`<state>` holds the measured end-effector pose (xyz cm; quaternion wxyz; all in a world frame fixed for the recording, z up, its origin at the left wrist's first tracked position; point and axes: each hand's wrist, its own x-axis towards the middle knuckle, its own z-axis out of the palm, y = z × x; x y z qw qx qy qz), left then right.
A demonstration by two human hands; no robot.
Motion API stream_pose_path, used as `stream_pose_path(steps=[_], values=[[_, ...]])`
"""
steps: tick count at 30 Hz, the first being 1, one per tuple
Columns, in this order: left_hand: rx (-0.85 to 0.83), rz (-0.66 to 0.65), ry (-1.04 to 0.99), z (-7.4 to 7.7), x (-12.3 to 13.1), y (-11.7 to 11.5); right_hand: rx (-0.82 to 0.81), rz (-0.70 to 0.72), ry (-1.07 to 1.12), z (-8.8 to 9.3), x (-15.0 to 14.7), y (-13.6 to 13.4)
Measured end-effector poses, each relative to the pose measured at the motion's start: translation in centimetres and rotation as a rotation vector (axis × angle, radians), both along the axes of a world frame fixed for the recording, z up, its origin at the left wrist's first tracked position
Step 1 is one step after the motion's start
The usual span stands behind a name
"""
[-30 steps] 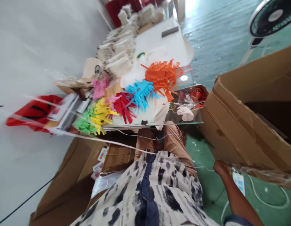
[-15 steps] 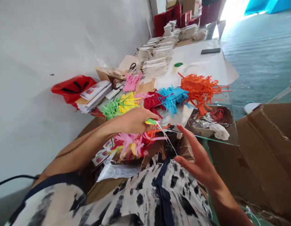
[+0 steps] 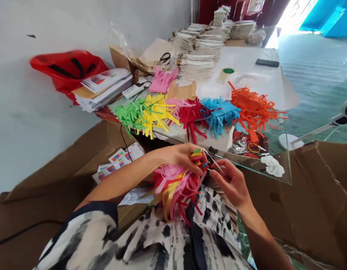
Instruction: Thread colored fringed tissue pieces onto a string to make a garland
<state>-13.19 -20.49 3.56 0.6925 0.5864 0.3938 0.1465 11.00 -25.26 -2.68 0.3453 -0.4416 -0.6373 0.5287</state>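
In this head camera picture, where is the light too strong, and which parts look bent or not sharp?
Head view: the bright opening at top right is blown out to white; the wall looks tilted and bent by the wide lens; the left hand, right hand and paper-strip bundle look fairly sharp.

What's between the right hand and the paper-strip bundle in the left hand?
Nothing visible blocks it. The right hand is just beside the bundle of coloured paper strips gripped in the left hand. Only a thin pale strip runs toward its fingers. The glass sheet lies beyond, not between.
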Motion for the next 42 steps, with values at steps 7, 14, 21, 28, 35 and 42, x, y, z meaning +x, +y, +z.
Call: stream_pose_path(steps=[7,14,21,28,35,42], values=[[-0.272,-0.088,-0.246,-5.4,2.0,-1.5,0.023,-0.031,-0.114,0.0,0.5,-1.3],[-0.497,-0.174,-0.376,-9.4,2.8,-3.6,0.044,-0.026,-0.283,0.5,1.9,-3.1],[-0.255,-0.222,-0.313,-10.3,5.6,-4.2,-0.082,0.111,-0.292,0.7,1.0,-2.6],[-0.112,-0.232,-0.242,-9.1,5.3,-2.5,0.185,-0.009,-0.286,0.5,1.5,-1.4],[-0.309,-0.309,-0.422,-10.0,4.5,-1.8,0.563,-0.126,-0.269,1.7,2.4,-0.1],[-0.468,-0.522,-0.577,-12.8,6.9,-4.5,0.864,-0.050,-0.247,2.6,1.8,-0.7]])
